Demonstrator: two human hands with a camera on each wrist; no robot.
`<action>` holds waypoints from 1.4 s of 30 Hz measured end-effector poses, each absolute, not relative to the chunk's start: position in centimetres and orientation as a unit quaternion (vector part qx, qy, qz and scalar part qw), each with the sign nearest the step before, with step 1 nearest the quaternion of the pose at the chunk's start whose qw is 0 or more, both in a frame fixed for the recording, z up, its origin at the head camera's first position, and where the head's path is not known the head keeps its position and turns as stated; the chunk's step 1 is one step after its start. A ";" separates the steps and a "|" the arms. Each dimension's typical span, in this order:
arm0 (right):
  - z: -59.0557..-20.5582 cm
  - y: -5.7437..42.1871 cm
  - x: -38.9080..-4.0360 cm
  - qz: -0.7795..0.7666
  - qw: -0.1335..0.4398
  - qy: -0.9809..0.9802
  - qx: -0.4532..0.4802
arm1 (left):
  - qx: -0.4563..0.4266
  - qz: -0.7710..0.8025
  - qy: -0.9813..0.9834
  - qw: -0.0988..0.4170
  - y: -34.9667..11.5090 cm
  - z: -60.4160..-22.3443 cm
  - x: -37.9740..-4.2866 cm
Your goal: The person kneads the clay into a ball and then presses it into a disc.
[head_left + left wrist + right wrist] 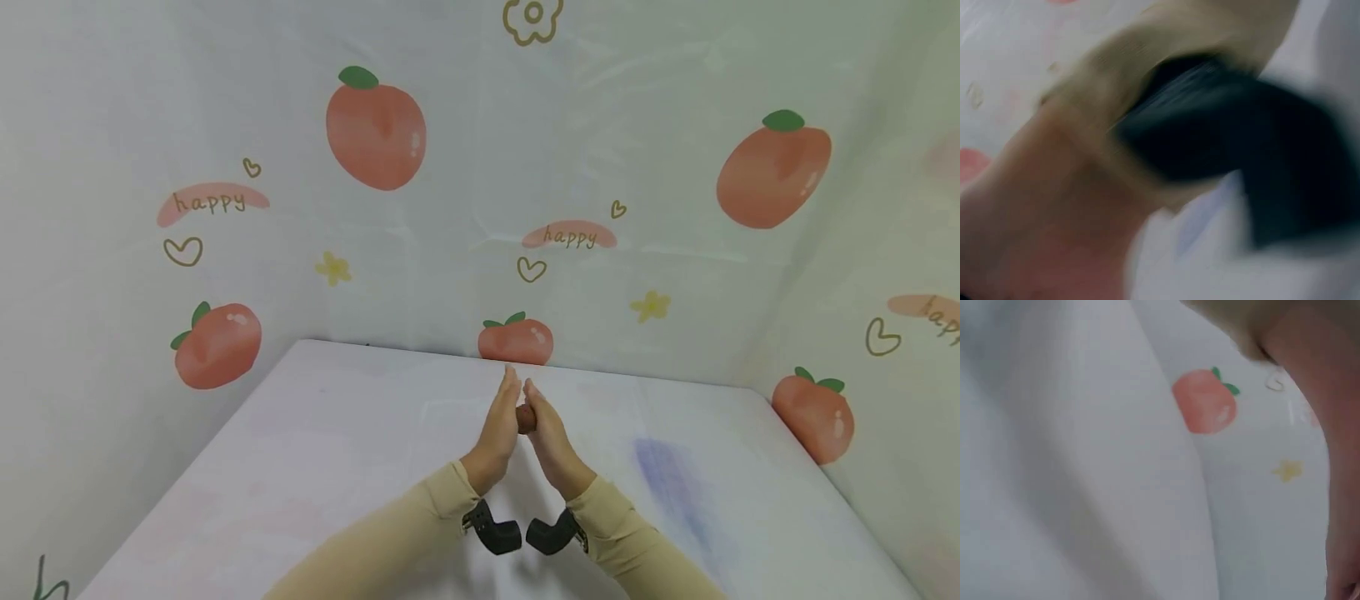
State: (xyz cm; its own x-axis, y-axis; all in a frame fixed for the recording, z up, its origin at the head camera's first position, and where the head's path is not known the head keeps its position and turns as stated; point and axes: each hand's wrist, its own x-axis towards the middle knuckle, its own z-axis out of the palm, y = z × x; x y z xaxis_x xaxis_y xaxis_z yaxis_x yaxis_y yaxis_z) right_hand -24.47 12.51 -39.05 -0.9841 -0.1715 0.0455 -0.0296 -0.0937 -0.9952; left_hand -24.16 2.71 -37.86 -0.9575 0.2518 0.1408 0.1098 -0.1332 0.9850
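Note:
Between the two palms sits a small reddish-brown lump, roundish where it shows in the head view; its kind cannot be told, and the hands cover its sides. My left hand presses it from the left with straight fingers pointing up and away. From the other side my right hand presses it, fingers likewise straight. The fingertips lean close together above the lump. Both wrist views miss the lump; the left one is blurred and shows a bare wrist and a beige sleeve.
Black wrist cameras hang under both sleeve cuffs, close to each other. Below the hands lies a white table with a bluish smear on the right. A fruit-printed curtain closes off the back and sides.

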 end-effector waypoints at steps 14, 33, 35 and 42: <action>-36.6 13.3 -25.5 -0.763 0.007 0.637 -0.109 | 0.150 0.666 0.728 0.057 3.0 -40.9 -25.9; -38.8 11.6 -24.3 -0.720 0.119 0.674 -0.118 | 0.033 0.744 0.666 0.052 1.8 -39.6 -27.9; -38.3 11.7 -24.1 -0.732 0.114 0.658 -0.135 | 0.038 0.735 0.674 0.064 1.7 -40.2 -28.0; -36.9 13.1 -25.2 -0.769 0.022 0.630 -0.110 | 0.156 0.693 0.702 0.047 2.8 -40.5 -25.8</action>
